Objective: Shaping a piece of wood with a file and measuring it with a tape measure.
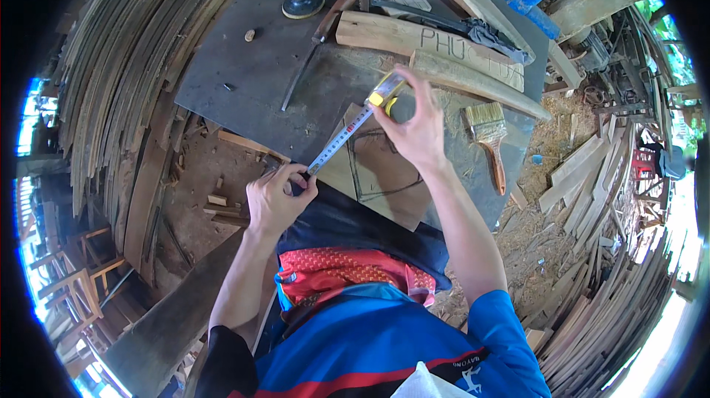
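My right hand (418, 128) grips the yellow and silver case of a tape measure (386, 90) between thumb and fingers, above the dark worktable (244, 65). A short length of its white blade (340, 139) is pulled out and slants down to the left. At the blade's end, the thumb and fingers of my left hand (277, 198) are pinched together, near the table's front edge. Beneath the blade lies a flat light brown piece (381, 176) with dark lines drawn on it. Part of that piece is in shadow.
A paintbrush (488, 132) lies to the right on the table. Farther back are a wooden board with lettering (384, 34), a rounded wooden bar (481, 83), a wooden-handled tool (335, 17) and a round black disc (303, 4). Stacked planks (126, 65) stand at left; scrap wood (584, 169) lies right.
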{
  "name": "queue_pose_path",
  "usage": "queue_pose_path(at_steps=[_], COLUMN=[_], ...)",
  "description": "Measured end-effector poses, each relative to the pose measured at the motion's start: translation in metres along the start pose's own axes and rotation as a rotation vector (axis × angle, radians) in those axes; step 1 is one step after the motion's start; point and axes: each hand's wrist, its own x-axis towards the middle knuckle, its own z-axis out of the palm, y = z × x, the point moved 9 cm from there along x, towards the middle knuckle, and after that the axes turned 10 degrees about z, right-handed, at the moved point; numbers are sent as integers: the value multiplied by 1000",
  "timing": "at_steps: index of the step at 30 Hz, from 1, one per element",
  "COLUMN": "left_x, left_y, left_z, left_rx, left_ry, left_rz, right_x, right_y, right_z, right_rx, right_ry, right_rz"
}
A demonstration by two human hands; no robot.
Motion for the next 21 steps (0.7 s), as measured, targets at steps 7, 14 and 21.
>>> queue_pose_path(at_steps=[7, 14, 21], left_x=[12, 41, 58], left_y=[7, 13, -5], left_z=[-1, 13, 11], left_rx=[-140, -325, -241], left_ry=[-138, -508, -640], left_rz=[276, 354, 451], right_x=[-71, -168, -194], right_y=[-12, 15, 3], right_z=[-85, -127, -122], right_rx=[-234, -301, -300], right_ry=[150, 20, -68], right_rz=[126, 419, 363])
